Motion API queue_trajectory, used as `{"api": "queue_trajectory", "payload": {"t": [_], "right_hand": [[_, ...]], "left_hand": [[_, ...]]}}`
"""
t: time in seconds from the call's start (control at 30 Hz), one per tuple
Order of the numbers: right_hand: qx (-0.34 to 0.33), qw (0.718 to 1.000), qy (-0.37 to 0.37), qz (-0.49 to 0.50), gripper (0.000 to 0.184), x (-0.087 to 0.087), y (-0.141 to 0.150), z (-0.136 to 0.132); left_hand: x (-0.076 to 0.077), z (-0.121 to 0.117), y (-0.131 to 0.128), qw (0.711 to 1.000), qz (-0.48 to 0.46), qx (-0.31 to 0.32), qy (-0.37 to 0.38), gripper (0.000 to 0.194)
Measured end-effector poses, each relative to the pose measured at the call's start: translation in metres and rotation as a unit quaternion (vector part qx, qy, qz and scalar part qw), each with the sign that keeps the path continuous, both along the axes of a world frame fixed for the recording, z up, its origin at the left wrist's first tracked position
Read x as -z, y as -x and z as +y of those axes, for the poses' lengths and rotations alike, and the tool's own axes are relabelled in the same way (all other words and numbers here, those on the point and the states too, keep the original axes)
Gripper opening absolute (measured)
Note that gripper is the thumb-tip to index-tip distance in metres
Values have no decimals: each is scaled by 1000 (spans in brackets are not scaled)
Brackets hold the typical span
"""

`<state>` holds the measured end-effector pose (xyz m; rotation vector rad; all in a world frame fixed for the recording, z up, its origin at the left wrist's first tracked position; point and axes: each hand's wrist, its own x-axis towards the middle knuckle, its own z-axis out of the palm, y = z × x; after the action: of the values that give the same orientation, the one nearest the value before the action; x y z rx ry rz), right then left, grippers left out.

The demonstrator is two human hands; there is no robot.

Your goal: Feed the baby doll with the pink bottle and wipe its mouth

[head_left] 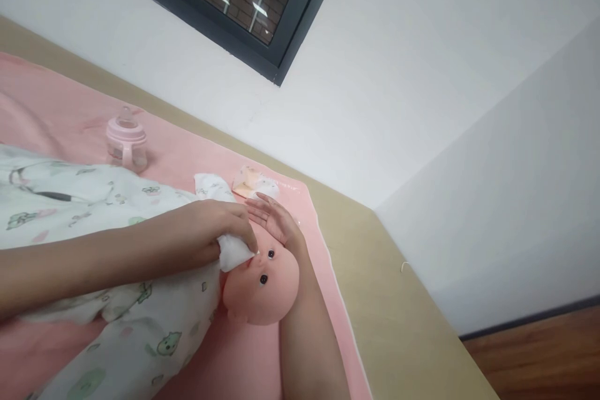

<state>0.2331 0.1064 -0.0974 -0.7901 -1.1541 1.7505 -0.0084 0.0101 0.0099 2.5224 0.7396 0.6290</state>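
Note:
A baby doll in a white outfit with green prints lies on its back. My left hand reaches in from the left, its fingers closed on a white wipe. The wipe touches the doll's face near the nose and mouth. My right hand is beside the doll's head, palm up and fingers stretched out, with the forearm running along the crown. Part of the doll's cheek and neck is hidden behind my left hand.
A pink mat covers the light tabletop. A pink-lidded baby bottle stands at the back left. Near my right fingers lies a small white and orange packet, with printed white cloth next to it. A wall and dark-framed window stand behind.

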Motion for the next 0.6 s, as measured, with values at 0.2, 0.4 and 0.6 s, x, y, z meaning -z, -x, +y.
{"api": "queue_trajectory", "payload": {"t": [0.2, 0.4, 0.6], "right_hand": [[2, 1000, 7, -4, 41, -1, 0, 0], [5, 1000, 7, -7, 40, -2, 1, 0], [7, 1000, -2, -12, 39, -2, 2, -1]], "left_hand": [[-2, 2, 1, 1000, 9, -9, -3, 56], [-8, 3, 8, 999, 6, 14, 34, 55], [-6, 6, 10, 997, 26, 56, 46, 52]]}}
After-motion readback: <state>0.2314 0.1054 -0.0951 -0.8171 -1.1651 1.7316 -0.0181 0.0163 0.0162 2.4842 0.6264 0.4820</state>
